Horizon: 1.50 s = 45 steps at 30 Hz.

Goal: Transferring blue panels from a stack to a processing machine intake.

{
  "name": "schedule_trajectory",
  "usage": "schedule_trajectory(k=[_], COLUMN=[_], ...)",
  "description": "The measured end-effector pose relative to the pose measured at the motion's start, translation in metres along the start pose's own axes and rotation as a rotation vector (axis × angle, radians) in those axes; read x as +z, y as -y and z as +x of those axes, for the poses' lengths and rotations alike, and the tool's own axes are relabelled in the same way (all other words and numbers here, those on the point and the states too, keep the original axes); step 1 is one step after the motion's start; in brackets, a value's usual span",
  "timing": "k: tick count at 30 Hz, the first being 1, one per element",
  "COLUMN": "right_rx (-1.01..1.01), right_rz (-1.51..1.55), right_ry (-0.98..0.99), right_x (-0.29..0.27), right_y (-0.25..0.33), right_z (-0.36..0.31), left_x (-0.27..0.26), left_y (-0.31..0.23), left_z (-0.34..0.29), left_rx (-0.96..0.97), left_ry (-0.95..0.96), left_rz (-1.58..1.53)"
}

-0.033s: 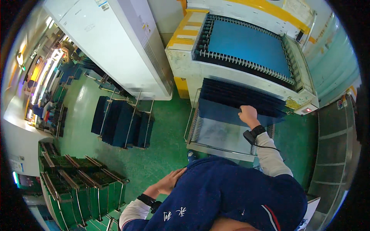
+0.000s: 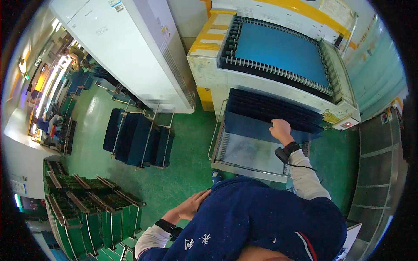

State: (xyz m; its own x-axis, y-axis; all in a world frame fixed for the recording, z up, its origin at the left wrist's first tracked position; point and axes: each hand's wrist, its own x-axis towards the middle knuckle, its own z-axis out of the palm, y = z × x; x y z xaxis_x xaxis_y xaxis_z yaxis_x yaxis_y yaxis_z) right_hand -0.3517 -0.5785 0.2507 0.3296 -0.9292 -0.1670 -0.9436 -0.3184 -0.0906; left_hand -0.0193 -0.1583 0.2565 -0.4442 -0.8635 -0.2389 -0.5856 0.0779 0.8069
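Note:
My right hand (image 2: 281,131) is closed at the upper edge of the front dark blue panel (image 2: 246,126). Its fingers are curled, and their tips are hidden. Behind that panel, several more dark blue panels (image 2: 270,104) stand close together in a wheeled-looking metal rack (image 2: 250,166) with a pale, bare floor. My left hand (image 2: 193,205) rests against my dark blue top near the hip, fingers stretched out and holding nothing.
Beyond the rack stands a white machine (image 2: 204,69) with a bright blue panel (image 2: 278,52) lying on its rollers. A tall white cabinet (image 2: 126,52), a rack of dark panels (image 2: 139,139) and green-panel racks (image 2: 93,217) are to the left. Metal shelving (image 2: 374,169) lines the right.

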Motion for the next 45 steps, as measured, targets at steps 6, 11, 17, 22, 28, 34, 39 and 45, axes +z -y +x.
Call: schedule_trajectory(k=[6, 11, 17, 22, 28, 34, 39, 45], right_rx=[0.015, 0.015, 0.012, 0.007, -0.039, 0.013, 0.012, 0.014], right_rz=[0.009, 0.003, -0.001, 0.001, -0.006, 0.013, 0.011, 0.003], right_ry=[-0.004, -0.004, -0.004, -0.018, -0.06, -0.023, -0.043, -0.031], right_x=[0.002, 0.001, -0.001, 0.002, 0.001, 0.001, 0.003, 0.002], right_y=[-0.001, -0.002, -0.001, -0.004, -0.007, -0.006, -0.007, -0.007], right_z=[0.0, 0.004, 0.01, 0.014, 0.019, 0.021, 0.021, 0.023], left_x=[0.0, -0.003, -0.002, -0.002, -0.008, -0.007, -0.008, -0.007], left_y=[-0.004, -0.009, -0.008, -0.006, -0.012, -0.009, -0.01, -0.009], left_z=[0.0, 0.002, 0.003, 0.005, 0.008, 0.011, 0.012, 0.012], left_rx=[-0.015, -0.048, -0.043, -0.033, 0.005, 0.0, -0.016, -0.003], left_ry=[0.002, 0.007, 0.007, 0.004, 0.001, 0.021, 0.033, 0.014], left_rz=[-0.038, -0.059, -0.057, -0.041, -0.036, -0.027, -0.025, -0.035])
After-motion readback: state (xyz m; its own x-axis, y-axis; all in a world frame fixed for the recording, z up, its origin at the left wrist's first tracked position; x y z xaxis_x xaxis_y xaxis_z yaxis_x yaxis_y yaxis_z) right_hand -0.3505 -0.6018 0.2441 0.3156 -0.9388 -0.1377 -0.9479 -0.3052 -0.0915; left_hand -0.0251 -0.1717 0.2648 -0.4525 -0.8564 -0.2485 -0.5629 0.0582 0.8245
